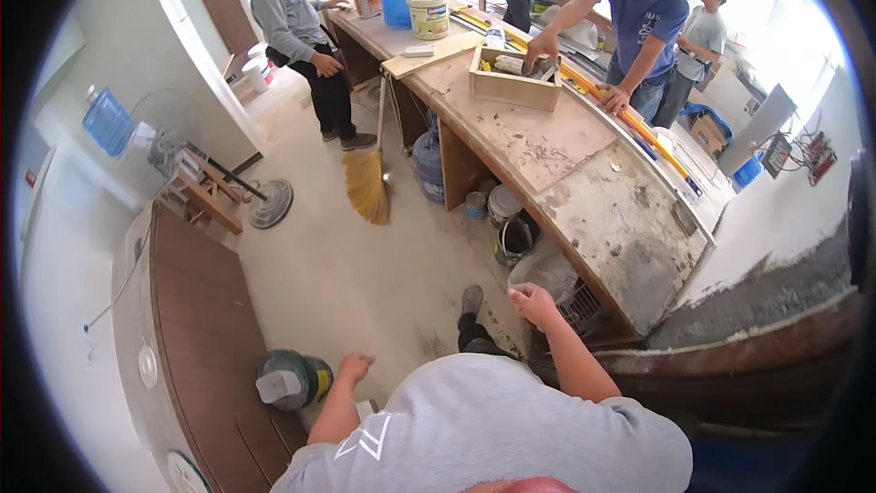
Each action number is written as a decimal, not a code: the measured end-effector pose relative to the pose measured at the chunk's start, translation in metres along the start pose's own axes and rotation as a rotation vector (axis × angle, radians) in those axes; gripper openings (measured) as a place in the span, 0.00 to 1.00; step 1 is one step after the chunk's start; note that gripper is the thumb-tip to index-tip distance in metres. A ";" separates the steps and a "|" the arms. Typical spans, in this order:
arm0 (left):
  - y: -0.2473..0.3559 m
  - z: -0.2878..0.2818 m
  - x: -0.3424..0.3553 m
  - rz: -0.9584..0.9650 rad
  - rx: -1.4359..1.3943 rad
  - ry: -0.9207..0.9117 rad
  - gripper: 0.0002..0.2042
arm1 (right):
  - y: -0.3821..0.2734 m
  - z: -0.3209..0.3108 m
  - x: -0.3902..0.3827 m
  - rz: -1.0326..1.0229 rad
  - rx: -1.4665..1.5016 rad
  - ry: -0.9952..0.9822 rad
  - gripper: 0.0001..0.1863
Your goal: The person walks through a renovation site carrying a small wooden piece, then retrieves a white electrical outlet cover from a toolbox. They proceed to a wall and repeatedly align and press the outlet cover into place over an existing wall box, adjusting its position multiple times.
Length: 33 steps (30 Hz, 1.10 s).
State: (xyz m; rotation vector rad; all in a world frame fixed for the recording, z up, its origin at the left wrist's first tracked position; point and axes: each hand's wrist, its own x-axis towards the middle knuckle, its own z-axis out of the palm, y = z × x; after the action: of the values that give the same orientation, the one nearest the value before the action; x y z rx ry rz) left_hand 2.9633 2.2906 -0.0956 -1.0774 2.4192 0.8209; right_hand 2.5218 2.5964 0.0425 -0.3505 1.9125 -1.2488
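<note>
My left hand [356, 366] hangs over the pale floor with its fingers loosely curled, and nothing shows in it. Nearest to it is a dark round container [294, 378] with a pale block on its top, beside the brown panel. Near the workbench's lower edge is my right hand [535, 303], its fingers bent together and nothing visible in them. Behind that hand, under the bench, a whitish sack [542, 267] and a dark bucket [516, 239] stand close by. I cannot tell whether the hand touches the sack.
The long workbench [630, 260] runs along my right, bearing a wooden box [514, 89], a yellow level [671, 160] and a pail [428, 15]. A straw broom [367, 187] leans against it. A person in blue [639, 14] reaches into the box. Another person [290, 18] stands at far left.
</note>
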 end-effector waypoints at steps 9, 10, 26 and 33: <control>-0.004 -0.044 0.030 0.012 0.202 -0.322 0.18 | -0.235 -0.046 0.144 -0.299 -0.260 0.291 0.26; -0.007 -0.053 0.049 0.002 0.198 -0.313 0.18 | -0.253 -0.058 0.169 -0.378 -0.227 0.360 0.26; 0.110 -0.300 0.479 0.242 0.543 -0.482 0.16 | -0.327 -0.232 0.400 -0.114 -0.331 0.928 0.29; 0.148 -0.389 0.620 0.072 0.135 -0.411 0.12 | -0.349 -0.207 0.382 -0.006 -0.279 0.923 0.20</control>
State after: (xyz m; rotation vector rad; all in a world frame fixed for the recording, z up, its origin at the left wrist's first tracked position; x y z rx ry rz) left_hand 2.4175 1.7815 -0.0788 -0.6942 2.1376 0.7980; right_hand 2.0584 2.3310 0.2000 0.1260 2.8745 -1.2536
